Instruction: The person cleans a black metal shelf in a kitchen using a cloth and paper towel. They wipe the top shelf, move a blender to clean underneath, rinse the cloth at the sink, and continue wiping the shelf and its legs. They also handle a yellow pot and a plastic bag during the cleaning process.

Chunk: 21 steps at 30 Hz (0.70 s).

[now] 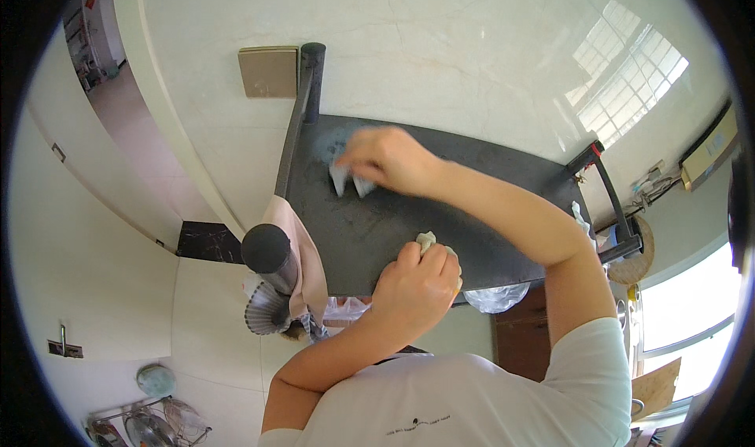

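A dark flat shelf top (407, 217) with black posts and side rails stands against the wall before me. Over its far left part, my right hand (392, 158) grips a pale grey-white thing (348, 181), perhaps a cloth or wipe; both are blurred, and part of the thing is hidden by the fingers. At the near edge, my left hand (419, 282) is closed around a crumpled, off-white cloth (427, 240), which pokes out above the knuckles. Dull marks and damp-looking patches show on the surface near my right hand.
A pink cloth (307, 252) hangs over the left rail beside a thick black post (265, 252). Clear plastic (497, 298) hangs below the near edge. A crumpled white thing (580, 216) lies at the right end, near another rail (613, 193). A marble-look wall (448, 52) stands behind.
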{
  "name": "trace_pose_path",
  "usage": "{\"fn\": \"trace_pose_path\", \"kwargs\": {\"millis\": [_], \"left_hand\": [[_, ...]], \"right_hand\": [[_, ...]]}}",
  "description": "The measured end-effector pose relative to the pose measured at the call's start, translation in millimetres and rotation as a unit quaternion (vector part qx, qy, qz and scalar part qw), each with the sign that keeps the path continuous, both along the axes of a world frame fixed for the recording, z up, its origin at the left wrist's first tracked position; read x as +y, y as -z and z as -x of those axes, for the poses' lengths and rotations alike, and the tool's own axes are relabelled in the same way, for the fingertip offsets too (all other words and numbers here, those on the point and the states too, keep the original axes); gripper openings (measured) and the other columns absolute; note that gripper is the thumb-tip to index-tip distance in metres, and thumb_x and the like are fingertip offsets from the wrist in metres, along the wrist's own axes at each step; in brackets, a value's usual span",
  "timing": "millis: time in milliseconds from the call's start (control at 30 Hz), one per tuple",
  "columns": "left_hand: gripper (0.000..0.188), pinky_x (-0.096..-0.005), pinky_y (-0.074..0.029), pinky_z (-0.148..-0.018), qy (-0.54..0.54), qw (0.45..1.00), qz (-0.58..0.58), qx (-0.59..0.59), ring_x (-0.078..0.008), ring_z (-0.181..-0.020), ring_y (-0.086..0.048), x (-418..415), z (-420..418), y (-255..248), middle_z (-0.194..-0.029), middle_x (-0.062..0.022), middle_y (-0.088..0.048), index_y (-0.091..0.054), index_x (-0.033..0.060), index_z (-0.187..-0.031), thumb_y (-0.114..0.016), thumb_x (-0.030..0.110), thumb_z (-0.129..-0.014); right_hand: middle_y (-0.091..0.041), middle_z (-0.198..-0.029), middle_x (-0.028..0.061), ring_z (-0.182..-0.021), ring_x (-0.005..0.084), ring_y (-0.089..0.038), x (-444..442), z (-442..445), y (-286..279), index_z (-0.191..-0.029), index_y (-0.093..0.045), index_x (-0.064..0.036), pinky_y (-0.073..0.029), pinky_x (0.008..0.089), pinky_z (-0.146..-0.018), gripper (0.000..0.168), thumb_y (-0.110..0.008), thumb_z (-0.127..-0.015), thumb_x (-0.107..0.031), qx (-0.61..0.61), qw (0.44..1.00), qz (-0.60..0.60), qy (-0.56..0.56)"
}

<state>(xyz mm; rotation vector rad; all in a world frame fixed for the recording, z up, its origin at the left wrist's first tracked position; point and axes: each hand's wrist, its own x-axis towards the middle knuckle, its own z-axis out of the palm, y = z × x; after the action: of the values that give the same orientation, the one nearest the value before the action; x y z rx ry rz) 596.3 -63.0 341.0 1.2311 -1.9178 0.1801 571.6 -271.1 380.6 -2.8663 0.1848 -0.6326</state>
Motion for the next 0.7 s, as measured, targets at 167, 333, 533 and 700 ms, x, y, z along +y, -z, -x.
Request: {"fn": "trace_pose_path", "kwargs": {"millis": [167, 333, 533, 700], "left_hand": [[0.030, -0.0304, -0.048, -0.057, -0.006, 1.000, 0.003, 0.009, -0.0219, -0.073, -0.052, 1, -1, 1, -0.082, -0.0025, -0.053, -0.058, 0.0099, -0.080, -0.078, 0.023, -0.063], [0.029, -0.0304, -0.048, -0.056, 0.002, 1.000, 0.006, -0.002, -0.0221, -0.073, -0.052, -1, 2, -1, -0.083, -0.0027, -0.055, -0.058, 0.0097, -0.079, -0.078, 0.023, -0.063], [0.028, -0.0294, -0.047, -0.057, 0.012, 1.000, 0.007, -0.006, -0.0214, -0.072, -0.052, 1, 0, 6, -0.083, -0.0037, -0.055, -0.059, 0.0094, -0.080, -0.077, 0.024, -0.064], [0.027, -0.0286, -0.047, -0.060, 0.002, 1.000, 0.018, 0.008, -0.0214, -0.073, -0.053, 2, -2, 2, -0.083, -0.0030, -0.055, -0.059, 0.0096, -0.080, -0.076, 0.023, -0.064]], "right_hand": [[-0.064, -0.091, 0.0134, -0.086, 0.0336, -0.062, 38, -11, 6, -0.096, -0.069, -0.003, -0.052, 0.0420, -0.073, 0.017, -0.067, -0.080, -0.009, -0.044, 0.991, 0.021, -0.125], [-0.062, -0.089, 0.0134, -0.084, 0.0335, -0.060, 29, -22, -2, -0.095, -0.068, -0.002, -0.050, 0.0417, -0.072, 0.016, -0.067, -0.080, -0.009, -0.004, 0.999, 0.021, -0.050], [-0.061, -0.091, 0.0129, -0.083, 0.0337, -0.060, 45, 10, -1, -0.100, -0.067, -0.001, -0.050, 0.0423, -0.072, 0.021, -0.068, -0.081, -0.010, 0.016, 0.997, -0.019, -0.076], [-0.059, -0.083, 0.0109, -0.081, 0.0302, -0.061, 62, 91, -21, -0.098, -0.069, -0.004, -0.050, 0.0413, -0.067, 0.019, -0.068, -0.081, -0.015, 0.085, 0.990, -0.063, -0.093]]}}
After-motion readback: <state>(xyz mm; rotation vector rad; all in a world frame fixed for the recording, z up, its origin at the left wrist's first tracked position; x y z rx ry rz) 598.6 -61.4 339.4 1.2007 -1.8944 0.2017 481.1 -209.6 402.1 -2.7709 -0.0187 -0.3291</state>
